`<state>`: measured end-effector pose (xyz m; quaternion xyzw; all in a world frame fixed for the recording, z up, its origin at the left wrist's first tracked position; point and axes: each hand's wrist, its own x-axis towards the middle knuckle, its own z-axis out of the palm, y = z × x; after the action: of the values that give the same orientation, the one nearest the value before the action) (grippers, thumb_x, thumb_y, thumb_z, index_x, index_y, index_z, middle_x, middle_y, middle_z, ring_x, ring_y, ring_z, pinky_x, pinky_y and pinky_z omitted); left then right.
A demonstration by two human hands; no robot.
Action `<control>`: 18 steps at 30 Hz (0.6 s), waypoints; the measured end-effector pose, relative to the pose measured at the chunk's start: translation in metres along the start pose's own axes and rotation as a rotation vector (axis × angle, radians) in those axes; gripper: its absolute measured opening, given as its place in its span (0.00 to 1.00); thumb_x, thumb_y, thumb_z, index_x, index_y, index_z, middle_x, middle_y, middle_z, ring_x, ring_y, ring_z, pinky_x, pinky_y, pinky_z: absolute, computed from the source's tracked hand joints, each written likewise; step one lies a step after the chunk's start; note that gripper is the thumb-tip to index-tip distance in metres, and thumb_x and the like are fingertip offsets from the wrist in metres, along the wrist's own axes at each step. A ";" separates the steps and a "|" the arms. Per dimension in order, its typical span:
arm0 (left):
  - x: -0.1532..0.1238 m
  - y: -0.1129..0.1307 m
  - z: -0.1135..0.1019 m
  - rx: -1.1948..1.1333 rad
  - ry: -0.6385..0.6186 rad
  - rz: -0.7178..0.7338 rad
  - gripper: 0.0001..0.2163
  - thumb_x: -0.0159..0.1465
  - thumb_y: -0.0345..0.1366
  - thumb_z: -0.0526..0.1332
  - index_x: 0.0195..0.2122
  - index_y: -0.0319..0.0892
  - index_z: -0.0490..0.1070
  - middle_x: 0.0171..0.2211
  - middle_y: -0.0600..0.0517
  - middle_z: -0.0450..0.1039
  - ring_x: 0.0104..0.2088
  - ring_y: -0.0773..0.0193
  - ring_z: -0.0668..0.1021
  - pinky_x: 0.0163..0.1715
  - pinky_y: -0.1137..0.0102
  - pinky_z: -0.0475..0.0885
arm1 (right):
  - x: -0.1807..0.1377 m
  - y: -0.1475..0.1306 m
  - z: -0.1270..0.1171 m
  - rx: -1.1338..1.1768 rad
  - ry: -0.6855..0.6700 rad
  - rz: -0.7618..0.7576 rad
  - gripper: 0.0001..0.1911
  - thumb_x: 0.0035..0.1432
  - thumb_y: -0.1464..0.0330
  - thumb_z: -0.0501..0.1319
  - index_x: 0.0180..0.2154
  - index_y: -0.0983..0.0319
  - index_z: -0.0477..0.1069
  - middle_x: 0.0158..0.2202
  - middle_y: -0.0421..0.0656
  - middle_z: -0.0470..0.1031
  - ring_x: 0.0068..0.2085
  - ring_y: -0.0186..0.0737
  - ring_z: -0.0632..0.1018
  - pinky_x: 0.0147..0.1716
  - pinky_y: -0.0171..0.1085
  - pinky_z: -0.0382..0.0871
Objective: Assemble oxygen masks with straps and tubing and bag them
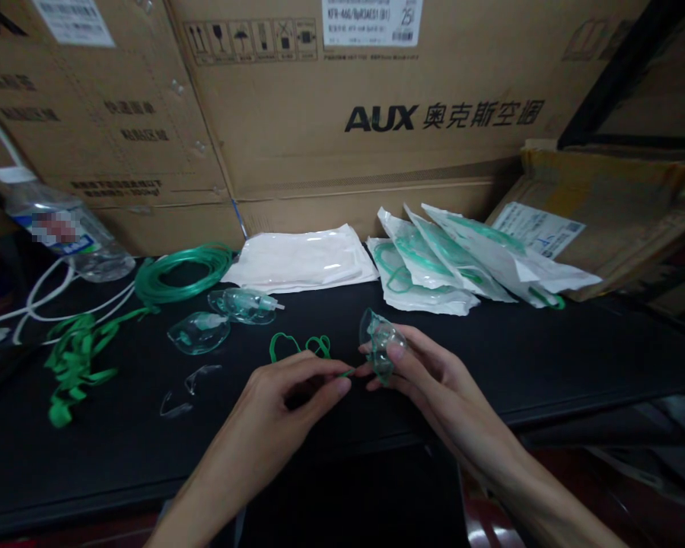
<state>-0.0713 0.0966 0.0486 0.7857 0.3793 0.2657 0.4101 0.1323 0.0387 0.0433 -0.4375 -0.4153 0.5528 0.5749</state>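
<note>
My right hand [428, 365] grips a clear green oxygen mask [380, 342], thumb on its front and fingers behind. Close to the mask's lower left edge, my left hand [297, 388] pinches the end of a green elastic strap [282, 346] between thumb and forefinger. The strap's loose loops lie on the black table just beyond that hand. Left of it rest two more clear masks, one mask [199, 333] nearer and another mask [245, 304] with a pale connector. Small clear strips [176, 402] lie in front of them.
Green straps [80, 358] are heaped at the left, near coiled green tubing [176, 270] and a tilted plastic bottle [62, 221]. White pouches [302, 255] and bagged mask sets [450, 259] line the back. Large cardboard boxes [297, 152] stand behind; the table's front edge [342, 445] is close.
</note>
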 end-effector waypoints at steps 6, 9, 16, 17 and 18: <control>0.000 0.001 -0.001 -0.086 0.054 0.012 0.09 0.68 0.42 0.63 0.38 0.49 0.83 0.33 0.54 0.80 0.34 0.63 0.79 0.34 0.72 0.69 | -0.001 -0.002 0.001 -0.147 -0.014 0.005 0.16 0.62 0.62 0.67 0.51 0.58 0.75 0.44 0.42 0.82 0.36 0.36 0.80 0.40 0.37 0.76; -0.002 -0.001 -0.001 -0.135 0.054 -0.005 0.07 0.67 0.40 0.64 0.38 0.49 0.82 0.35 0.55 0.82 0.36 0.62 0.80 0.37 0.71 0.71 | -0.001 -0.002 0.004 -0.195 -0.024 -0.017 0.16 0.60 0.63 0.69 0.50 0.57 0.75 0.42 0.40 0.83 0.36 0.36 0.80 0.39 0.37 0.77; -0.004 -0.001 0.000 -0.161 0.096 0.015 0.06 0.65 0.38 0.65 0.36 0.50 0.84 0.34 0.54 0.83 0.34 0.62 0.81 0.35 0.71 0.74 | -0.003 0.003 0.005 -0.273 -0.042 -0.069 0.15 0.61 0.65 0.69 0.50 0.53 0.76 0.47 0.38 0.83 0.46 0.37 0.82 0.48 0.36 0.76; -0.004 0.000 0.000 -0.161 0.104 0.018 0.06 0.65 0.38 0.65 0.35 0.50 0.84 0.33 0.54 0.83 0.33 0.62 0.81 0.35 0.71 0.75 | -0.003 0.004 0.005 -0.278 -0.048 -0.079 0.15 0.61 0.65 0.69 0.50 0.53 0.75 0.47 0.38 0.82 0.47 0.38 0.82 0.49 0.36 0.75; -0.004 0.001 0.000 -0.161 0.111 0.021 0.06 0.65 0.38 0.66 0.35 0.50 0.84 0.33 0.54 0.82 0.33 0.62 0.81 0.35 0.71 0.75 | -0.003 0.005 0.005 -0.284 -0.054 -0.088 0.15 0.61 0.65 0.69 0.50 0.52 0.75 0.48 0.38 0.82 0.48 0.38 0.81 0.50 0.37 0.75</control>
<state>-0.0734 0.0936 0.0489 0.7380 0.3709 0.3428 0.4474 0.1261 0.0358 0.0398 -0.4807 -0.5233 0.4743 0.5198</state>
